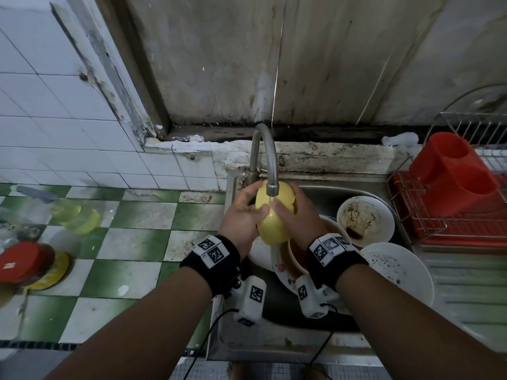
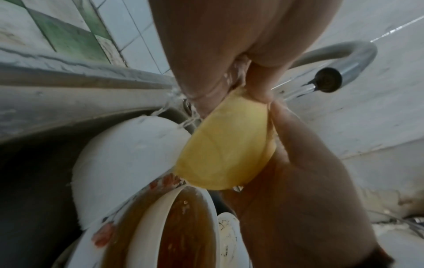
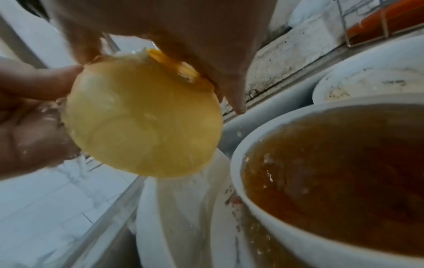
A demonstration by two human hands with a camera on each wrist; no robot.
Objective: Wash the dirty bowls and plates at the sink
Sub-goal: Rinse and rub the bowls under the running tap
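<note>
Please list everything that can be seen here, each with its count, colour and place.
Round yellow bowl: one, yellow, under the tap, held in both hands.
Curved metal tap: one, grey, behind the sink, water running.
Steel sink: one, grey, centre.
Dirty white bowls and plates: several, white with brown stains, in the sink.
Wire dish rack: one, silver, right of the sink, holding a red plastic holder.
Red-lidded jar: one, left counter.
Left hand: one, grips the bowl.
Right hand: one, grips the bowl.
</note>
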